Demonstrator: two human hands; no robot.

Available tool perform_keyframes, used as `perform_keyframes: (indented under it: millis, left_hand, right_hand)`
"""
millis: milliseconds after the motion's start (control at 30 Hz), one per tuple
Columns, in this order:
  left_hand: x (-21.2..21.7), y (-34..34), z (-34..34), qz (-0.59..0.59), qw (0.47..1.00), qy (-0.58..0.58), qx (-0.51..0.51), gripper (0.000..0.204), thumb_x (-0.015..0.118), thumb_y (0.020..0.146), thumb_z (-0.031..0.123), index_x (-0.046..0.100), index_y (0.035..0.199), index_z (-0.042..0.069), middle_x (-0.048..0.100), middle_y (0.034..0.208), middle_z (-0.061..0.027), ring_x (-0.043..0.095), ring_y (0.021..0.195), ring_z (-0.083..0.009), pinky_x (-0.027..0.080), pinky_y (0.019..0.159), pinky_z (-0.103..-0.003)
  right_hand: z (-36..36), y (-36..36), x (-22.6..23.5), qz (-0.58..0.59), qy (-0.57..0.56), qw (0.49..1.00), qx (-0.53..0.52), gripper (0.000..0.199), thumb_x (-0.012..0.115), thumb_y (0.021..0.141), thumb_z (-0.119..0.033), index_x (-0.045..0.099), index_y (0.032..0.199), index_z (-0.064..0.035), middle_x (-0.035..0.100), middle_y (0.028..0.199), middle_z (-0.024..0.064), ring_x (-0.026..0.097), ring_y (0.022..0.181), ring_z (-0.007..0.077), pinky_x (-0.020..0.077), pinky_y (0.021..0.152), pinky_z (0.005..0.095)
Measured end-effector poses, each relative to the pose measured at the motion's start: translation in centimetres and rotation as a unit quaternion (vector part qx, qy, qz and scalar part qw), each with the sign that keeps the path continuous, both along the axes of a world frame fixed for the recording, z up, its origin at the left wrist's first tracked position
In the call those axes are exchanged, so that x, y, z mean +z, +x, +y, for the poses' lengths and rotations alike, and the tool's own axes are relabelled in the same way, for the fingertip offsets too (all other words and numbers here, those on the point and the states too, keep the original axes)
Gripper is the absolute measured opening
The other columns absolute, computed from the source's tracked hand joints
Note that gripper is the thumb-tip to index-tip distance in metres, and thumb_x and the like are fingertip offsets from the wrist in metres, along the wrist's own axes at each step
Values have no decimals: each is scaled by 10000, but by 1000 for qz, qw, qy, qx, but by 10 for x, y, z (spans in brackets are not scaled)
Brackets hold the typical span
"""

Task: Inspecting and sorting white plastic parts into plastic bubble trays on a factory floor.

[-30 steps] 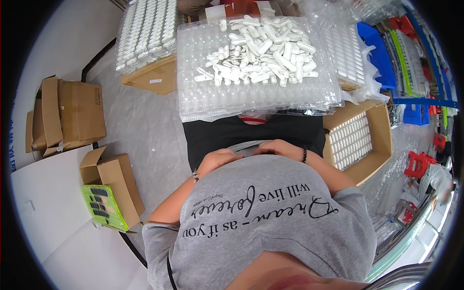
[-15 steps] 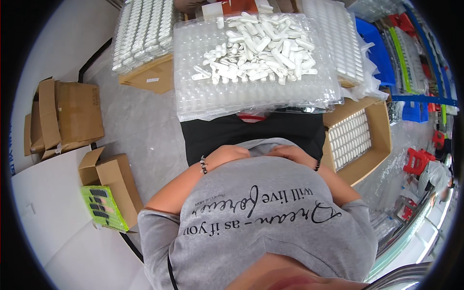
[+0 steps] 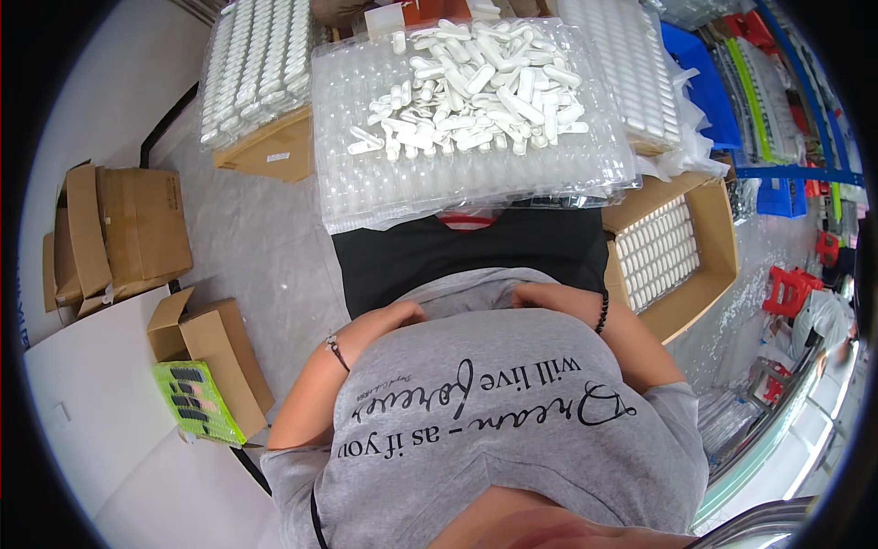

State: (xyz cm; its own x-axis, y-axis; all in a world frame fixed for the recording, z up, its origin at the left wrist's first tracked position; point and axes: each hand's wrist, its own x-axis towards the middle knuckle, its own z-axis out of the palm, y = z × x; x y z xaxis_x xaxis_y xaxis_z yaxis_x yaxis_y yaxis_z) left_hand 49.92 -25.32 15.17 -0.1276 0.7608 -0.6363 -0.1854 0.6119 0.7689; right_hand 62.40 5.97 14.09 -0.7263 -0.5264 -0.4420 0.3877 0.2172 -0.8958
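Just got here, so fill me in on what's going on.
A person has both hands at the lower front of their grey shirt: the left hand on one side, the right hand on the other. Whether the fingers grip the cloth is hard to tell. Neither hand touches the loose pile of white pieces, which lies on stacked clear plastic trays in front. To the right, an open carton holds rows of white pieces.

A cardboard box [image 3: 144,221] stands at left, a red stool [image 3: 788,287] at right.
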Motion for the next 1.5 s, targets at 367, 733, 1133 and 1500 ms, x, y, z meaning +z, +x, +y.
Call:
perform_keyframes:
  millis: [367,733,1133,1500]
  left_hand:
    - [-27,16,-56,40,994,79,-62,453,541,919,244,509,1304,9,580,1254,-154,526,1166,-236,402,989,-319]
    - [-28,18,-83,-87,982,-109,-125,513,714,800,216,575,1230,-26,616,1229,-135,560,1113,-210,439,949,-331]
    - [-81,32,-99,-203,977,-50,-42,541,730,810,174,541,1281,-14,582,1276,-107,505,1151,-174,423,970,-336]
    - [-93,28,-101,-167,984,32,-52,484,711,822,168,564,1243,-21,613,1228,-98,534,1095,-160,440,940,-328]
  right_hand:
    - [43,43,5,6,36,998,46,461,635,847,-221,524,1243,-13,603,1206,191,570,1131,276,434,948,361]
    - [56,87,-14,-172,39,983,59,595,649,850,-223,436,1375,-43,524,1343,186,490,1252,305,371,1047,370]
    - [66,104,-35,-211,0,976,49,527,706,802,-181,544,1274,-14,584,1281,141,531,1176,215,414,999,356]
    - [63,101,-25,-243,-87,965,-44,417,656,831,-81,565,1224,24,640,1161,48,572,1022,172,458,892,319]
